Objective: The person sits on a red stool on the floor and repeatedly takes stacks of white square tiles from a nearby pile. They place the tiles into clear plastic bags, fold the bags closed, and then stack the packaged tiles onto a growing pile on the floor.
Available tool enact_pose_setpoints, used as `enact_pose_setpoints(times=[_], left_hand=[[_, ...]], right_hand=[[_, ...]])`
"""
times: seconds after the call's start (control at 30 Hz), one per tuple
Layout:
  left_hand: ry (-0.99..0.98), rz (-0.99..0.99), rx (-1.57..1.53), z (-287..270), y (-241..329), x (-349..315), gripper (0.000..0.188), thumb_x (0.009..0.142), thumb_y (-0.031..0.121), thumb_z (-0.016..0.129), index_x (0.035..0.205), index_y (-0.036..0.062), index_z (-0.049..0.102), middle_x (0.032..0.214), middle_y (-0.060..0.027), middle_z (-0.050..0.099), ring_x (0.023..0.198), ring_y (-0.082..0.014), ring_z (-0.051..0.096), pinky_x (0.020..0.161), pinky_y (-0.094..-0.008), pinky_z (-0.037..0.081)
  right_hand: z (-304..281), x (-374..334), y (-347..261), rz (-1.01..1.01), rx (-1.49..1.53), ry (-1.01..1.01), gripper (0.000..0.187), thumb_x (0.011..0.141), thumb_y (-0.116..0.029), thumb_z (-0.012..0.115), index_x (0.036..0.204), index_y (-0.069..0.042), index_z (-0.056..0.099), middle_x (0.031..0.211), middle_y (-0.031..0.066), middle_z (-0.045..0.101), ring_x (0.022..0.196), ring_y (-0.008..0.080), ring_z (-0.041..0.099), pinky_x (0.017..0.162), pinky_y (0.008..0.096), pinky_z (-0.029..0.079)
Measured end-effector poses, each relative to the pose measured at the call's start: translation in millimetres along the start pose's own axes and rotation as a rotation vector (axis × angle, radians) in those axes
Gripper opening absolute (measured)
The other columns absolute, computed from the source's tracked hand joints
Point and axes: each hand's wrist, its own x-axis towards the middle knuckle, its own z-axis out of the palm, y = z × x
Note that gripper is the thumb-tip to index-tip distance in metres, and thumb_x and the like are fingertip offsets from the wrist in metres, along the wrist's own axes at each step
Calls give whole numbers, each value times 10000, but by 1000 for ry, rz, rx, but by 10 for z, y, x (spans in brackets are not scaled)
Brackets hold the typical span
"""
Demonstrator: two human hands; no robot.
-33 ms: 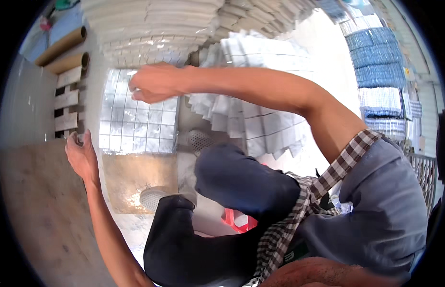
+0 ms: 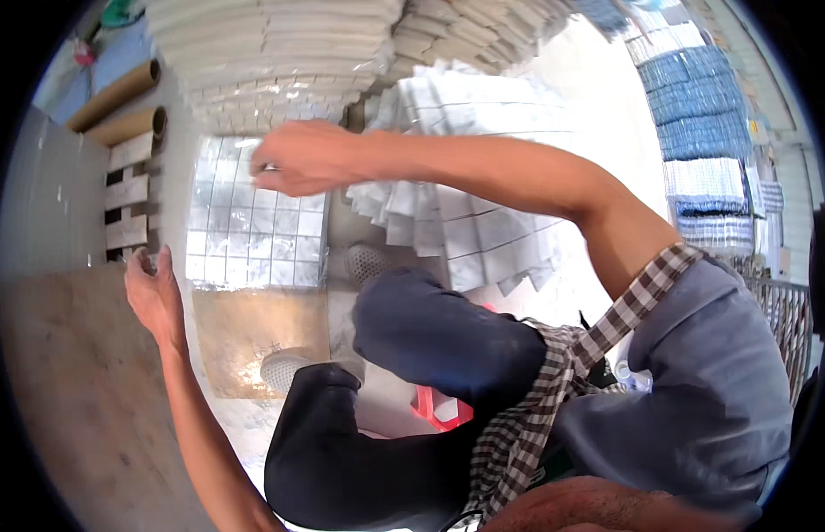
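Note:
A square sheet of small glossy white mosaic tiles lies on the floor in front of me. My right hand hovers over its far edge, arm stretched in from the right and fingers curled to the left; whether it pinches anything is unclear. At the sheet's left, my left hand is raised by the edge of a brown board, its fingers apart and holding nothing. My knees in dark trousers fill the lower middle.
Stacks of white tile sheets rise behind, with a fanned pile to the right. Cardboard tubes and wooden slats sit at the left. Blue mosaic stacks stand far right. A brown cardboard piece and a red stool are near my feet.

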Motion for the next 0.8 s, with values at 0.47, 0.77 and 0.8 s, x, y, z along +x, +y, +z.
enact_pose_setpoints(times=[0.47, 0.77, 0.8], left_hand=[[-397, -421, -1008, -308, 1448, -1309, 410, 912, 188, 713, 1200, -74, 584, 1131, -165, 646, 968, -267, 669, 873, -367, 556], [-405, -343, -955, -37, 1392, -1326, 366, 912, 189, 705, 1162, -62, 613, 1054, -133, 665, 896, -230, 671, 838, -337, 554], [-411, -312, -948, -27, 1402, -1352, 359, 912, 187, 705, 1157, -60, 618, 1060, -132, 665, 891, -222, 669, 837, -330, 550]], right_hand=[[-707, -2776, 3298, 1061, 615, 713, 588, 877, -474, 689, 1112, 64, 666, 947, 104, 662, 823, 196, 589, 746, 354, 482], [-690, -2969, 3121, 689, 863, 952, 297, 836, -221, 776, 956, 44, 716, 917, 92, 703, 767, 169, 643, 687, 316, 519], [-747, -2959, 3037, 648, 872, 952, 271, 834, -190, 780, 952, 45, 718, 913, 92, 703, 758, 163, 645, 678, 308, 522]])
